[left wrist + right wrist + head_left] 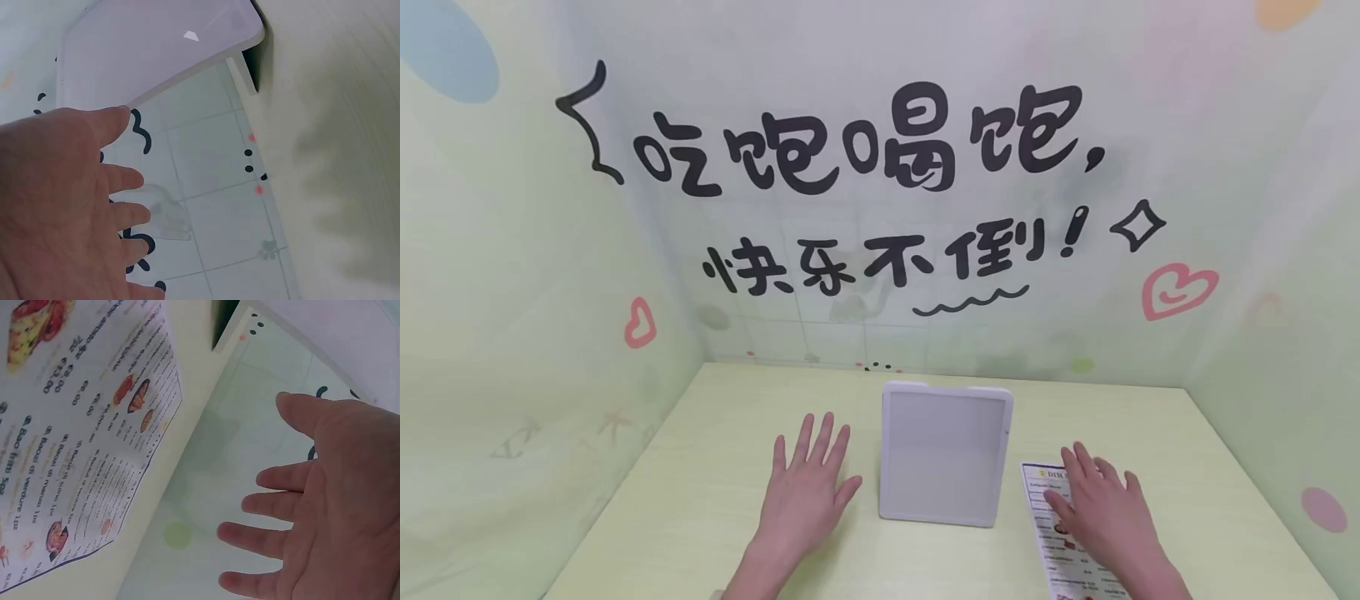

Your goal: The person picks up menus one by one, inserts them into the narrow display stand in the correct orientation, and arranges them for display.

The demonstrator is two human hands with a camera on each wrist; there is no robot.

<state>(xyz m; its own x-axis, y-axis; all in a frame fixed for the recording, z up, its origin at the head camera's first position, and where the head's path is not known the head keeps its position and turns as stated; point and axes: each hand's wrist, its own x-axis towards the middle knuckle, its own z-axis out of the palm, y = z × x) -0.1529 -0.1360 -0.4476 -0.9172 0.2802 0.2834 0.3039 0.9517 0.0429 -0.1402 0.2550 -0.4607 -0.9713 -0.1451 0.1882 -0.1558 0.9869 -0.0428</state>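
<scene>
A white-framed panel (942, 458) with a pale grey face stands upright on the table, between the two hands. My left hand (807, 497) is to its left, fingers spread and straight, holding nothing. In the left wrist view the left hand (69, 200) shows its palm, with the panel (162, 47) beyond the thumb. To the right of the panel lies a printed menu sheet (1054, 533) with food pictures. Over it is my right hand (1108, 508), covering part of the print. The right wrist view shows the right hand (337, 494) holding nothing, apart from the menu (87, 437).
The pale wood-look table (700, 483) meets a printed fabric wall (880, 333) at the back, with black Chinese lettering. Side walls (527, 375) of similar fabric enclose the table left and right.
</scene>
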